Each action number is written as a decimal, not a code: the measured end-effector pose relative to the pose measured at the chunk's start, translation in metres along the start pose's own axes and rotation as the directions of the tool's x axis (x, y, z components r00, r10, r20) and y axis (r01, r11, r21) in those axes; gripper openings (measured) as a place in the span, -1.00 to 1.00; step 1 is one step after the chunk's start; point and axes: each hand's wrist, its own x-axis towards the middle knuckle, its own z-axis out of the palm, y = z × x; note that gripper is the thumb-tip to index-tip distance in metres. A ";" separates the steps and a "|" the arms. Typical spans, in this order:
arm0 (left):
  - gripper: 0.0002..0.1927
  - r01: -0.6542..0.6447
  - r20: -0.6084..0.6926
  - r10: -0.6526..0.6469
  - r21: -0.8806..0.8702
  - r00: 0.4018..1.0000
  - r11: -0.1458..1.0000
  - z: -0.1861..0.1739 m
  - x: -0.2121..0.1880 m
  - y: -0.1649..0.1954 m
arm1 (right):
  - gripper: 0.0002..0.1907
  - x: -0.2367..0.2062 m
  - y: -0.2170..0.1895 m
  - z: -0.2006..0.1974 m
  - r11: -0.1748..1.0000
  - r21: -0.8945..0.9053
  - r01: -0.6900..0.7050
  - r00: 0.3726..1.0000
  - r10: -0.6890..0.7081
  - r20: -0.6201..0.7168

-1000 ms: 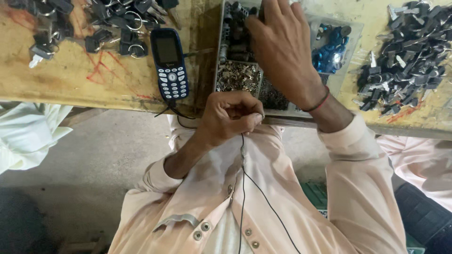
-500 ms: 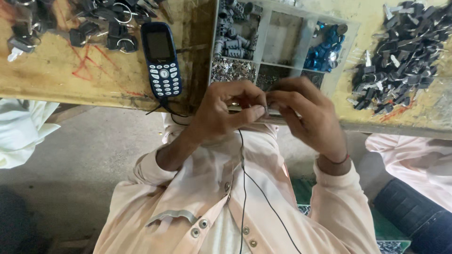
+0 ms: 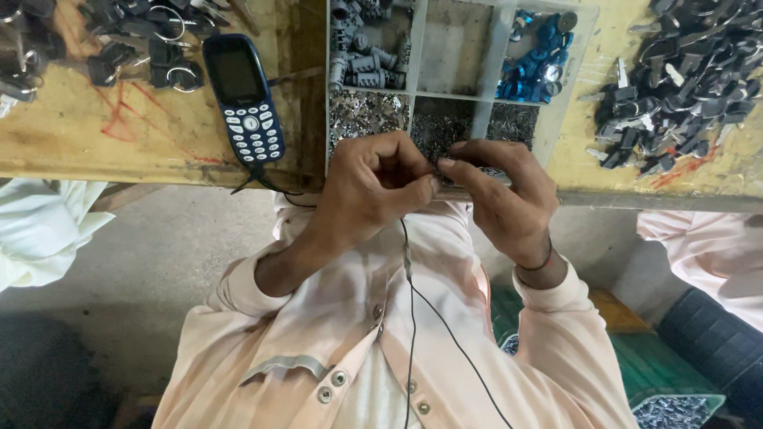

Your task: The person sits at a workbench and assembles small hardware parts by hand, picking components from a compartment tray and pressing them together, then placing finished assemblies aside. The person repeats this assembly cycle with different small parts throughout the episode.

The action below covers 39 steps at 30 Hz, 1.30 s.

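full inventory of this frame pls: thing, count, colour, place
Keypad phone: one, dark blue, on the table left of the tray.
Sorting tray: one, pale grey, table centre; compartments hold grey cylinders, blue parts and fine metal bits.
Black keys with rings: a pile, count unclear, top left.
Black keys: a pile, count unclear, top right.
Wooden table: one, yellowish, red marks.
Thin cable: black, down the shirt.
Green crate: one, lower right.
Left hand: pinched at the tray's front edge.
Right hand: fingertips meeting the left's; any part between is too small to tell.

dark blue phone, pale pink shirt, blue parts
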 end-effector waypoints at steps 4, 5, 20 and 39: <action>-0.84 0.031 0.053 -0.025 -0.105 0.998 0.994 -0.001 0.001 0.000 | -0.64 -0.008 0.007 0.007 0.996 0.092 -0.007 0.999 0.011 -0.047; -0.84 0.032 0.071 -0.025 -0.100 0.997 0.994 -0.002 0.001 0.001 | -0.64 -0.010 0.008 0.008 0.985 0.170 -0.043 0.998 0.051 -0.045; -0.81 -0.401 0.061 0.405 0.336 0.912 0.852 0.018 -0.009 0.001 | -0.70 0.025 -0.022 -0.025 0.887 0.301 -0.351 0.934 0.309 0.178; -0.74 -0.749 0.509 0.583 0.592 0.634 0.298 -0.003 0.008 -0.003 | -0.72 -0.020 0.008 -0.032 0.525 0.616 -0.587 0.807 0.435 0.399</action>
